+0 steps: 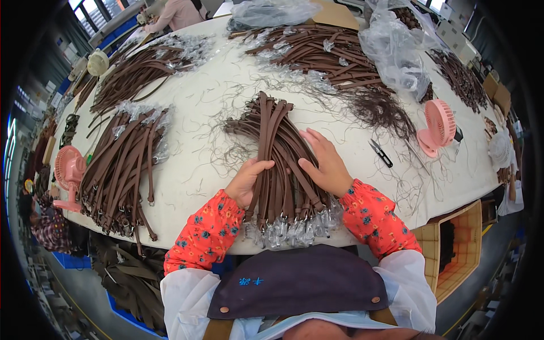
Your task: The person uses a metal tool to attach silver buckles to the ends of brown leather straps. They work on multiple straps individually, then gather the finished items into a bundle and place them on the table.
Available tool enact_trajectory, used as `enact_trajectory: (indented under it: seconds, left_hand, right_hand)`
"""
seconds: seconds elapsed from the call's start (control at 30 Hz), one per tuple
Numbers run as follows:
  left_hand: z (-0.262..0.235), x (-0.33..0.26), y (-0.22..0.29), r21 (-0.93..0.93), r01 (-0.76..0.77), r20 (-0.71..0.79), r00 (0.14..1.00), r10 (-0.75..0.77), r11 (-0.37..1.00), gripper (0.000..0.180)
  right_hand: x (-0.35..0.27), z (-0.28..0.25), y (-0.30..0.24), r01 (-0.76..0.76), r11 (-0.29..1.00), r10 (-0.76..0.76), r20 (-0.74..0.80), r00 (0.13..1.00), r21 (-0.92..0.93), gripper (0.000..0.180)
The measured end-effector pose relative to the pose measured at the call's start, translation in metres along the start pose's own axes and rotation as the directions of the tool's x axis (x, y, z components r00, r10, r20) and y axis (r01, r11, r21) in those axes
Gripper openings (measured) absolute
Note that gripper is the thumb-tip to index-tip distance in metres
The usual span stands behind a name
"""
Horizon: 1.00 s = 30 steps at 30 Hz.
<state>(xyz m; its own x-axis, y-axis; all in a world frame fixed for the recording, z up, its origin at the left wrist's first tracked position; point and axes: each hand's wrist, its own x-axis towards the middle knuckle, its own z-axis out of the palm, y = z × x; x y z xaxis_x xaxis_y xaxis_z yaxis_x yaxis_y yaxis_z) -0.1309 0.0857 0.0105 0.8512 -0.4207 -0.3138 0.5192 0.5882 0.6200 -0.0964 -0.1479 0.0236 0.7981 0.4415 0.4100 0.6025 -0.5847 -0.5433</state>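
Observation:
A thick bundle of brown straps (273, 147) lies on the table in front of me, its near ends fitted with metal buckles in clear plastic wrap (292, 231). On the bundle's left side, my left hand (245, 180) is closed around the edge, thumb across the straps and other fingers partly hidden beneath. My right hand (326, 164) rests along the right side with its fingers stretched out and its thumb touching the straps. Red flowered sleeve covers are on both forearms.
More strap piles lie at left (116, 170), far left (136, 71) and far right (323, 54). Black thread snips (381, 153) lie right of my right hand, near a pink fan (438, 127). Another pink fan (69, 173) stands left. Loose threads (385, 110) litter the white table (198, 136).

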Motion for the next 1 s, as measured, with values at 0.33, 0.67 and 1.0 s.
enact_trajectory:
  seconds: [0.33,0.67,1.0]
  left_hand:
    - [-0.001,0.0,0.001,0.018,-0.007,-0.047,0.999,0.008,1.0,0.029]
    - [-0.016,-0.001,0.006,-0.069,0.095,0.009,0.995,-0.095,0.993,0.036]
    - [-0.016,-0.005,0.009,-0.112,0.13,-0.044,0.99,-0.136,0.985,0.036]
  right_hand:
    - [0.057,0.0,0.004,0.355,0.931,-0.258,0.529,0.809,-0.089,0.05]
    - [0.068,0.022,0.006,0.535,0.83,-0.412,0.47,0.78,-0.159,0.027]
    - [0.078,0.014,0.02,0.437,0.891,-0.43,0.526,0.734,0.119,0.029]
